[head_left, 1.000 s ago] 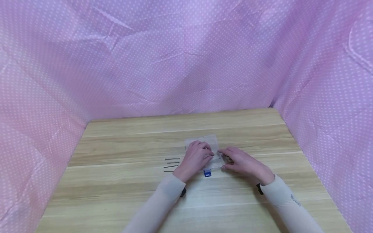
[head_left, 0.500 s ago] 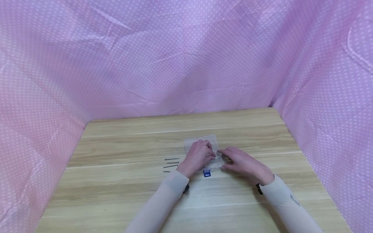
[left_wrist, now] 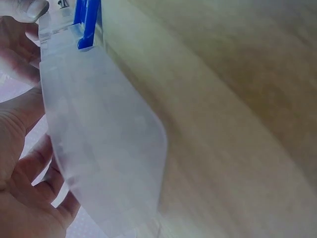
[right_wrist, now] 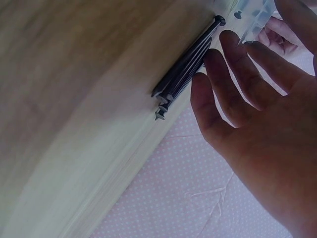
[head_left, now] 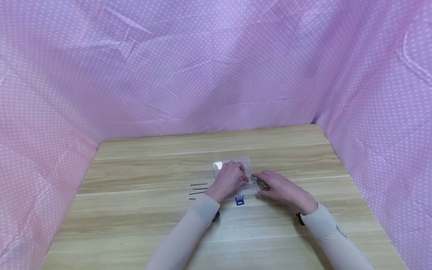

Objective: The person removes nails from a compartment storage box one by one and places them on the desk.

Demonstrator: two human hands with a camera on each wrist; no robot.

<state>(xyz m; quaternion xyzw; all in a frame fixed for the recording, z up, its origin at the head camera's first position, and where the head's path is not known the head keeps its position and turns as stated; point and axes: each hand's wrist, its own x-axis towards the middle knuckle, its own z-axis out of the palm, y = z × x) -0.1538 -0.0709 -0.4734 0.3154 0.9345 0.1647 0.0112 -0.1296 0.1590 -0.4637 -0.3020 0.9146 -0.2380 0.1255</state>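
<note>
A clear plastic box with a blue latch lies lid-back on the table. My left hand reaches into it from the left, fingers bent, and seems to pinch a nail whose head shows inside the box; the fingertips are partly hidden. At the right end, my right hand holds the box between thumb and forefinger at its corners. In the left wrist view the open lid fills the middle. Beneath my right hand, a close bundle of dark nails lies on the table.
Several nails lie in a row on the wooden table, left of the box and close to my left wrist. A pink dotted curtain hangs round the back and sides.
My left hand has shifted slightly right and forward, its fingertips working in the box. The left forearm covers a bit more of the nearest nail in the row. My right hand has stayed put.
</note>
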